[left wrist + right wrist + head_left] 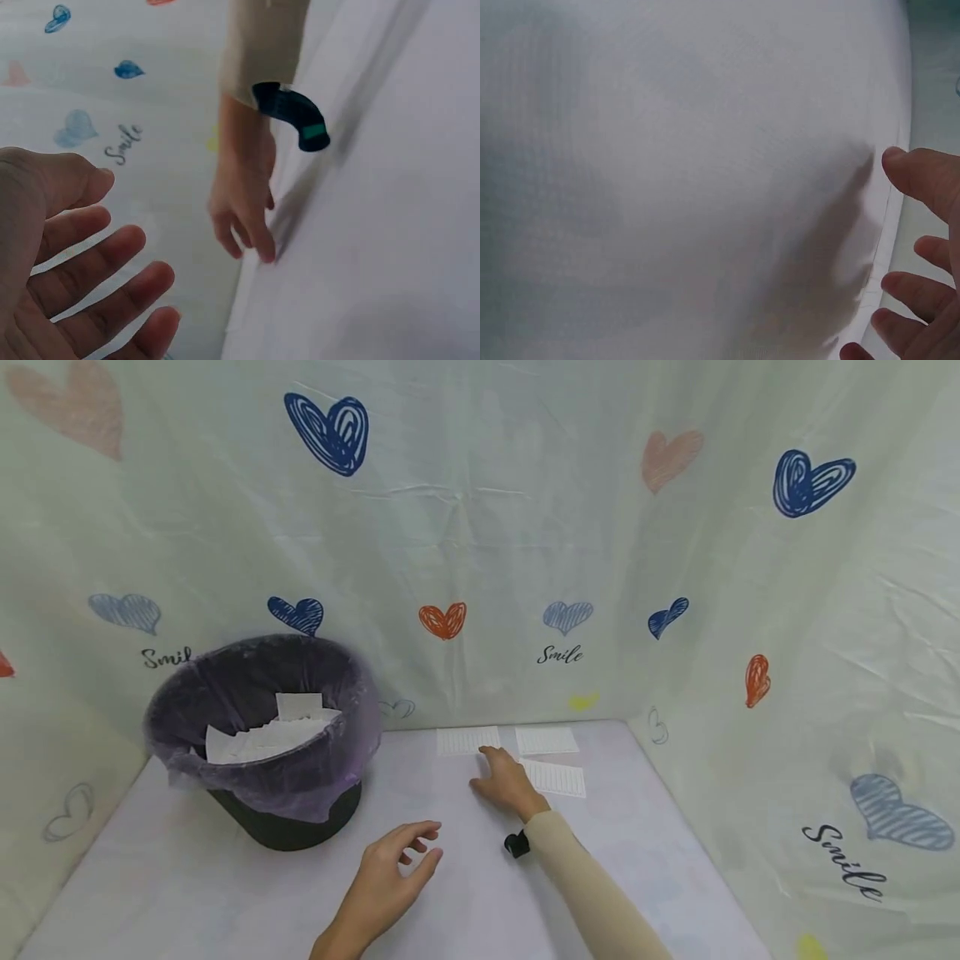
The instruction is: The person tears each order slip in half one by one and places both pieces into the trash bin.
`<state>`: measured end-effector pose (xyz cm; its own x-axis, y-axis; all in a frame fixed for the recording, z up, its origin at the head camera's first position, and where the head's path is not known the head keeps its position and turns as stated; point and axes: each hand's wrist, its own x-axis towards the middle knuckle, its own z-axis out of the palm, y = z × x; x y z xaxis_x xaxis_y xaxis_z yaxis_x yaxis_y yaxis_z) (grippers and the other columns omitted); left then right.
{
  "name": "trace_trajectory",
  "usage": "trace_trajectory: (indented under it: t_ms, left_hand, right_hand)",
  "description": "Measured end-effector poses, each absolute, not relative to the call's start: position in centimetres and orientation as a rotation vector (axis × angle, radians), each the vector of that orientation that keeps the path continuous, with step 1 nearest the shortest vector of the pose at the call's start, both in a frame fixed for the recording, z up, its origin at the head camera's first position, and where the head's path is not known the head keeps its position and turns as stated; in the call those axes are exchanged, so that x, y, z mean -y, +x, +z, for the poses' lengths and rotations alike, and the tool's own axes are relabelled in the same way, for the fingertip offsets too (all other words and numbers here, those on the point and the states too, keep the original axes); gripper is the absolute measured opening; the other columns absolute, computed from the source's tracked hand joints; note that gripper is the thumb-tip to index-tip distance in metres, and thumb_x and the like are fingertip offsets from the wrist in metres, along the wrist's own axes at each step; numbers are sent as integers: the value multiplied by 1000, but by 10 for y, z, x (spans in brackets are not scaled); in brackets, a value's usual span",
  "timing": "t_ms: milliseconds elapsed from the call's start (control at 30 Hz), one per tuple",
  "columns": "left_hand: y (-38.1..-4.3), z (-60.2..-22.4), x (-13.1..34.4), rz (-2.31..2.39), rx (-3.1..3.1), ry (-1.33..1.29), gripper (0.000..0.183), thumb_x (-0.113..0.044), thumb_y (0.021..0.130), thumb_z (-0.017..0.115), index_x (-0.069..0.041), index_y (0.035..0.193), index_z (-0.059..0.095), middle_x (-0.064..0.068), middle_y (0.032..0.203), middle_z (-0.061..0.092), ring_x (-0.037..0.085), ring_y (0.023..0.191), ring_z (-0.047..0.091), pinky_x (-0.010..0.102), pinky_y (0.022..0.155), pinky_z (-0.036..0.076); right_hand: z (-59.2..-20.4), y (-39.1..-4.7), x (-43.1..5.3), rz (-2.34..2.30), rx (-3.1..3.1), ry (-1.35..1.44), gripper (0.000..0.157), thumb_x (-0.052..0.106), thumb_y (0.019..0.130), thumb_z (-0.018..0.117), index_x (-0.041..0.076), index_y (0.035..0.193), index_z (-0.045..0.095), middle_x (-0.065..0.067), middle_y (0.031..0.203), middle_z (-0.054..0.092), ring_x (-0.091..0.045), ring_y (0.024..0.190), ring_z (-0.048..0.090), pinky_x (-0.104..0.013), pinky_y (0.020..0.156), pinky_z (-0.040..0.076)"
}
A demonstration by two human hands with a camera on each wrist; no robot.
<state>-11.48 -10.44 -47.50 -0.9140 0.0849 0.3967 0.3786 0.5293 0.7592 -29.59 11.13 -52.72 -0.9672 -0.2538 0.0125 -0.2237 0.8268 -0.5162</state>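
At the back of the table, in the head view, lie three white lined sheets: a left sheet (461, 741), a back right sheet (547, 740) and a front right sheet (557, 778). My right hand (508, 783) reaches over them, its fingertips overlapping the lower right corner of the left sheet. Its fingers (919, 296) are spread and loosely bent in the right wrist view, with nothing between them. Nearer the front, my left hand (392, 881) hovers with relaxed fingers (97, 277) and holds nothing.
A dark bin (296, 835) with a purple liner (367, 718) stands at the left of the table (465, 910). White papers (270, 739) are piled inside it. A heart-printed curtain (480, 527) encloses the back and sides. A black strap device (517, 844) sits on the right wrist.
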Motion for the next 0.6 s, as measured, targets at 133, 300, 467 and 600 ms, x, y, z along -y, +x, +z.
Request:
trace_trajectory:
  t_ms: [133, 300, 467, 600]
  left_hand:
    - [-119, -486, 108, -1324, 2542, -329, 35, -9, 85, 84, -19, 116, 73, -9, 111, 74, 5, 89, 65, 29, 72, 57]
    - [-129, -495, 115, -1237, 2604, -312, 36, -11, 86, 83, -15, 120, 73, -2, 116, 73, 19, 98, 69, 34, 79, 58]
    - [-135, -495, 116, -1103, 2687, -346, 36, -10, 87, 81, -10, 122, 71, 2, 118, 73, 25, 105, 70, 42, 87, 58]
    - [-138, -493, 116, -1031, 2724, -369, 34, -10, 88, 80, -9, 121, 71, 5, 118, 73, 26, 110, 70, 44, 92, 57]
  right_hand:
    - [-529, -295, -111, -726, -2931, -434, 67, 29, 93, 75, 7, 150, 48, -22, 152, 51, -45, 143, 45, -61, 115, 39]
    - [-528, -291, -112, -554, -2969, -518, 61, 33, 94, 74, 7, 146, 53, -19, 145, 58, -38, 138, 53, -66, 112, 37]
    - [-521, -275, -110, -458, -2965, -618, 54, 27, 95, 74, 4, 141, 56, -19, 135, 63, -34, 124, 63, -51, 105, 50]
    - [-515, -258, -106, -442, -2954, -666, 52, 22, 97, 72, 2, 142, 55, -19, 132, 66, -32, 121, 66, -43, 100, 55]
